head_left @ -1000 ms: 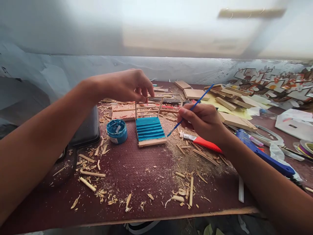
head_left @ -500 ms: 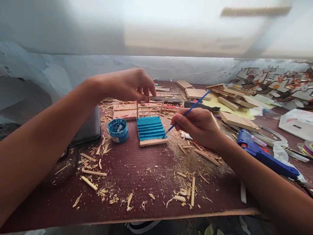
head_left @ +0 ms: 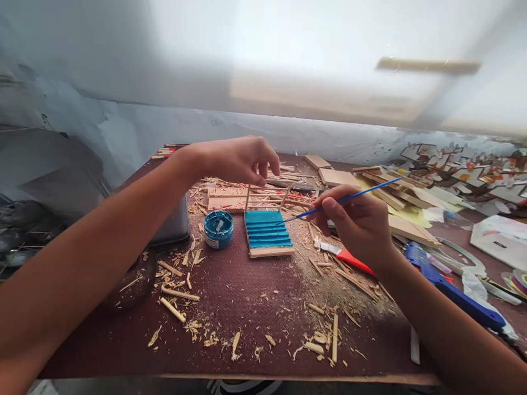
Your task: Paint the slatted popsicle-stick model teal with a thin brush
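A small wooden model (head_left: 269,253) stands on the table, with ridged, step-like blue paintwork and thin wooden posts rising at its back. My left hand (head_left: 247,159) is closed at the top of these posts, fingers bent down; the exact grip is partly hidden. A thin paintbrush (head_left: 349,196) with a blue handle is pinched in my right hand (head_left: 356,222), its tip at the upper blue ridges. Left of the model sits an open jar of blue paint (head_left: 218,233), with paint smeared inside its rim.
Wood shavings and short stick pieces (head_left: 173,310) litter the dark red table (head_left: 247,307). A red-handled cutter (head_left: 356,262) and a blue glue gun (head_left: 450,288) lie to the right. Wooden blocks (head_left: 340,177) and sticks are at the back. A black case (head_left: 173,222) lies left.
The brush tip has moved from the lowest ridge, at its right end, up to the higher ridges. My left hand keeps its place at the posts. The whole view has shifted slightly.
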### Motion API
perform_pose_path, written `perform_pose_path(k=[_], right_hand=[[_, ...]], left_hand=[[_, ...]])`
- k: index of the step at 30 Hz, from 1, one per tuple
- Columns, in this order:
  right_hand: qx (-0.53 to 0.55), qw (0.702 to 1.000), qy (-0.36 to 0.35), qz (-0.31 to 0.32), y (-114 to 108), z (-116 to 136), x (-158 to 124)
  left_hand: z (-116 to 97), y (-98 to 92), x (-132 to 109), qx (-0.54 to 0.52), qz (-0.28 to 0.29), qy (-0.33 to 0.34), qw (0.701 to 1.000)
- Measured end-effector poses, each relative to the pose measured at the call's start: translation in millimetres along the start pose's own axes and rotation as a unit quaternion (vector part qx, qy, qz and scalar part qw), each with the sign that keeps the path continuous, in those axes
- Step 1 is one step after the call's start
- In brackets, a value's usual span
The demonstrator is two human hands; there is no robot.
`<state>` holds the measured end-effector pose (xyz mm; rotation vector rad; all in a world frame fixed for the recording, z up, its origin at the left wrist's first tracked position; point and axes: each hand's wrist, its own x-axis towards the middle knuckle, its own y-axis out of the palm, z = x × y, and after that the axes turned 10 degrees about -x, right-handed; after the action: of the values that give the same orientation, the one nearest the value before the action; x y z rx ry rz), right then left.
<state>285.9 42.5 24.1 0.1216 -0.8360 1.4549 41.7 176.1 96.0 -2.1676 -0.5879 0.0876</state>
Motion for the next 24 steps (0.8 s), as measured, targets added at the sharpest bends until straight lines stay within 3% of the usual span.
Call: perform_pose_path(k=[7, 13, 16, 24], right_hand=[[-0.042, 0.998, -0.024, 0.035, 19, 38, 7], [-0.192, 0.975, -0.108, 0.032, 48, 79, 22], [-0.219, 0.966, -0.12, 0.062, 66, 79, 35], [-0.224, 0.953, -0.089, 0.182, 94, 43, 42]], left_hand=[[0, 0.2, 1, 0.03, 0.01, -0.01, 0.999], [0, 1.5, 3, 0.037, 0.005, -0.013, 0.999], [-1, 0.6, 2, 0.041, 0.01, -0.007, 0.999], [-7, -1.4, 1, 0.078, 0.009, -0.016, 0.997]])
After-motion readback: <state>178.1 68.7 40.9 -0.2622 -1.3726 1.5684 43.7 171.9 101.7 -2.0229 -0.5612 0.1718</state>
